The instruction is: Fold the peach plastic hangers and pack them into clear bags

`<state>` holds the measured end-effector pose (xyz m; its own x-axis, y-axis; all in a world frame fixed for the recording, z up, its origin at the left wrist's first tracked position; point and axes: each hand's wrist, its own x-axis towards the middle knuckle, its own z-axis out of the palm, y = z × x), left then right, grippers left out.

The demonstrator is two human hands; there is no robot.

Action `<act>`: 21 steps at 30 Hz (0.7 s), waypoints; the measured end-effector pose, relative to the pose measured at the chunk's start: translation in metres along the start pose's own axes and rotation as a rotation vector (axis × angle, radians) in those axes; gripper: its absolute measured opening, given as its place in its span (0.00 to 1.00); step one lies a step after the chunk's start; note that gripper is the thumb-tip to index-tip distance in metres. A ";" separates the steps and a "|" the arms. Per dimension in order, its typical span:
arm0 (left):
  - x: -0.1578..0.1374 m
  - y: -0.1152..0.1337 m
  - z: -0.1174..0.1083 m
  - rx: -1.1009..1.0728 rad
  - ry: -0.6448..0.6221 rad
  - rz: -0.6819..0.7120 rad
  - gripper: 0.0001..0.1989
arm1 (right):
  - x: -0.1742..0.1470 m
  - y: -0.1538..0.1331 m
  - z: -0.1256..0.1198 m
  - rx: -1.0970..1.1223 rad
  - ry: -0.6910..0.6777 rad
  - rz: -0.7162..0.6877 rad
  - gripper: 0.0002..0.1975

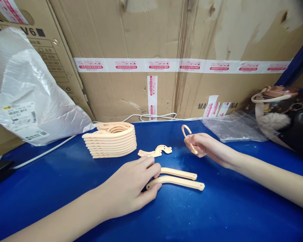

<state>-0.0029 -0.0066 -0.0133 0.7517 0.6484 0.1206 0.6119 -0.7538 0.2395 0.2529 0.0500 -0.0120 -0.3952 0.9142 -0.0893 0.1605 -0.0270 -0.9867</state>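
Note:
My left hand [133, 188] is closed with thumb and fingers round the left end of a cream plastic hanger arm [181, 182], which lies on the blue tabletop. A second hanger arm [180, 173] lies just beyond it, its left end hidden by my fingers. To the right, my right hand [203, 144] pinches a cream plastic hanger hook [183, 130], raised a little, with its curved end up. Beyond my left fingers rests a small cream hanger piece [158, 151] with a curved end. Behind that sits a neat stack of folded cream hangers [111, 144].
A white plastic parcel bag [27, 90] leans at the left, above a dark object [0, 171]. White cable [156, 116] runs along the back, before large cardboard boxes [128, 37]. Clear plastic wrap [234, 127] and a dark bag [298, 124] with a fluffy pom-pom lie at right.

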 end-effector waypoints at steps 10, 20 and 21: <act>0.011 0.006 -0.005 -0.033 -0.028 -0.006 0.07 | 0.014 0.008 0.024 0.200 -0.008 -0.052 0.12; 0.022 -0.003 -0.025 -0.982 0.126 -0.322 0.10 | 0.016 0.004 0.035 0.270 -0.080 -0.060 0.10; 0.023 -0.004 -0.026 -1.041 0.141 -0.323 0.11 | 0.016 0.004 0.035 0.261 -0.082 -0.052 0.10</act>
<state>0.0055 0.0136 0.0137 0.5179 0.8554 -0.0006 0.2176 -0.1311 0.9672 0.2152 0.0498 -0.0218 -0.4707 0.8815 -0.0374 -0.0966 -0.0936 -0.9909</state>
